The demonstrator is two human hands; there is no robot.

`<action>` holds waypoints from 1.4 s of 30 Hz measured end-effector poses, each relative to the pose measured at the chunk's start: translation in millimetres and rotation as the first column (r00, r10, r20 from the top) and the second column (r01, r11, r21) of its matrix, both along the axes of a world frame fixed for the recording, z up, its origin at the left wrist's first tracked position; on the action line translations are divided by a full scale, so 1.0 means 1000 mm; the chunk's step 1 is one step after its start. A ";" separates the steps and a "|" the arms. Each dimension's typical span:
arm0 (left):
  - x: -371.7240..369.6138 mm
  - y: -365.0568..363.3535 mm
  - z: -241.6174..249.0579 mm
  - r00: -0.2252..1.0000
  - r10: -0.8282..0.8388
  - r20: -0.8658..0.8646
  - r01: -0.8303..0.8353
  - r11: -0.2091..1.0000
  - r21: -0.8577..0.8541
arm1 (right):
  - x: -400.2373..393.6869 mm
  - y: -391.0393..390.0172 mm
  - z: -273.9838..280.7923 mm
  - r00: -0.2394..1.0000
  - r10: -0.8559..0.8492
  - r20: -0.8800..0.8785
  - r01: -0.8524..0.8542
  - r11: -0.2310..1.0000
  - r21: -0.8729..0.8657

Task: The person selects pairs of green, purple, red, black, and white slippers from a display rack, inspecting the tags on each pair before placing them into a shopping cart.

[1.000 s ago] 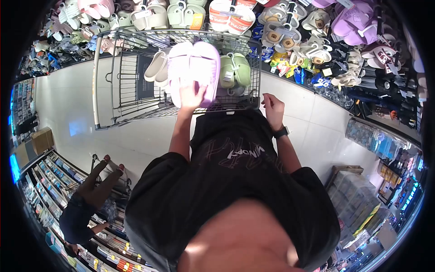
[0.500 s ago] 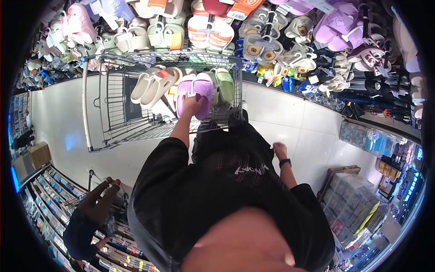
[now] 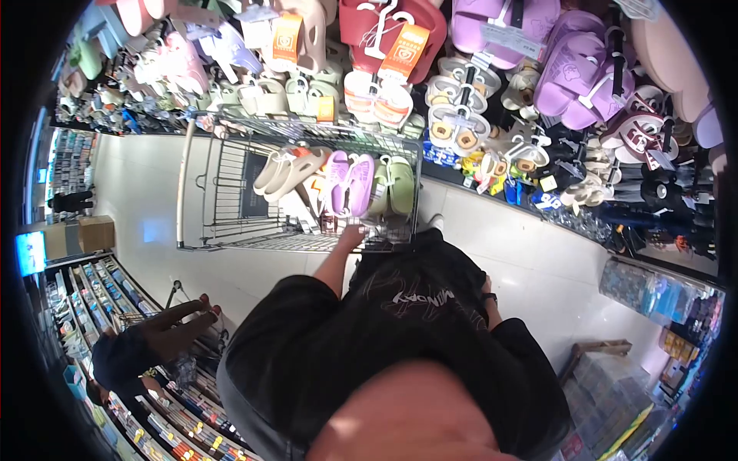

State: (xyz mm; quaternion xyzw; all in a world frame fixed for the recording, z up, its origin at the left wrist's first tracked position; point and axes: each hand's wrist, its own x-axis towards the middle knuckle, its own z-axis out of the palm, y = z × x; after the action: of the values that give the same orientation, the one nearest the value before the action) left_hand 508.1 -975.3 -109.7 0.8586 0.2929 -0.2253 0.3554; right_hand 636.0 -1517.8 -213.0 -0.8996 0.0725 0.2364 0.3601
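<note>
My left hand (image 3: 352, 237) is at the near rim of the wire shopping cart (image 3: 219, 244), its fingers loosely open and no slippers in them. Just beyond it, a pair of purple slippers (image 3: 358, 187) lies inside the cart. Beside these are green slippers (image 3: 399, 187) on the right and beige clogs (image 3: 296, 175) on the left, with white tags or papers below the clogs. My right hand (image 3: 487, 286) hangs at my side against my black shirt, a dark band on the wrist; its fingers are mostly hidden.
Racks of hanging slippers, including red slippers (image 3: 392, 31) and purple slippers (image 3: 573, 73), line the far side. A person (image 3: 131, 357) is by the shelves at lower left. A cardboard box (image 3: 96, 233) stands at left, and a wrapped stack (image 3: 607, 392) at lower right.
My left hand has let go of the purple slippers and drawn back toward me to the cart's rim. The slippers now lie in the cart. My right hand has come closer to my body.
</note>
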 end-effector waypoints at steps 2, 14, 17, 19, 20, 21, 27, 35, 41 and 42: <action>-0.003 -0.017 0.023 0.982 -0.082 -0.168 0.093 0.994 0.056 | 0.053 0.031 0.059 0.967 0.241 -0.080 -0.240 0.971 0.024; -0.037 -0.066 0.101 0.978 0.131 -0.163 -0.046 0.894 0.446 | 0.173 0.064 0.089 0.861 -0.105 -0.498 0.220 0.959 0.177; -0.046 -0.060 0.112 0.980 0.130 -0.151 -0.054 0.903 0.427 | 0.165 0.064 0.081 0.822 -0.140 -0.552 0.270 0.949 0.161; -0.050 -0.059 0.122 0.983 0.127 -0.133 -0.063 0.912 0.406 | 0.150 0.062 0.071 0.800 -0.157 -0.578 0.304 0.938 0.166; -0.051 -0.057 0.125 0.985 0.121 -0.122 -0.064 0.917 0.394 | 0.142 0.062 0.069 0.781 -0.158 -0.604 0.311 0.937 0.157; -0.050 -0.053 0.124 0.978 0.118 -0.170 -0.043 0.920 0.390 | 0.134 0.063 0.067 0.760 -0.143 -0.634 0.302 0.942 0.150; -0.062 -0.026 0.136 0.980 -0.015 -0.198 0.079 0.944 0.321 | 0.100 0.071 0.069 0.752 -0.134 -0.645 0.279 0.952 0.128; -0.078 0.002 0.130 0.988 -0.143 -0.058 0.151 0.973 0.175 | 0.052 0.119 0.088 0.795 -0.231 -0.561 0.365 0.921 0.138; -0.096 0.018 0.108 0.940 -0.296 0.170 0.234 0.921 0.311 | -0.014 0.181 0.103 0.912 -0.125 -0.390 0.185 0.975 0.119; -0.101 0.022 0.104 0.939 -0.292 0.183 0.231 0.927 0.294 | -0.027 0.189 0.099 0.934 -0.112 -0.340 0.151 0.984 0.090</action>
State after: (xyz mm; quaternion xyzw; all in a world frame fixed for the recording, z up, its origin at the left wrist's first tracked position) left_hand 406.9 -953.4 -5.4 0.9501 0.1608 -0.1310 0.2332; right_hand 608.9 -1329.0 -114.3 -0.8174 0.1787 0.3645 0.4087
